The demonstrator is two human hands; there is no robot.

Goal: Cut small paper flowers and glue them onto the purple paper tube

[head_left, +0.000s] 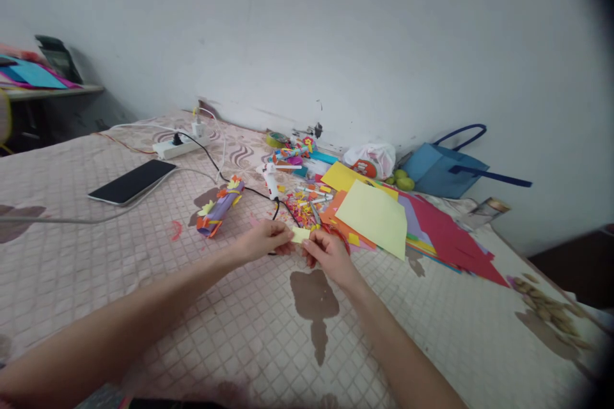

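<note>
A small piece of pale yellow paper (300, 234) is stretched between my two hands, just above the quilted cover. My left hand (267, 239) pinches its left end, and my right hand (329, 252) pinches the right end. Partly behind my right hand lies a pair of red-handled scissors (341, 236). Beyond the hands stands a white glue gun (270, 180) with a glue stick in its back. To the left lies a purple paper roll (220, 209) decorated with orange and yellow paper flowers.
Colourful paper scraps (304, 208) lie beyond my hands. Coloured sheets (377, 217) are stacked to the right, near a blue bag (446, 169). A tablet (133, 181) and a power strip (180, 147) with cables lie left. A wall (307, 45) closes the back.
</note>
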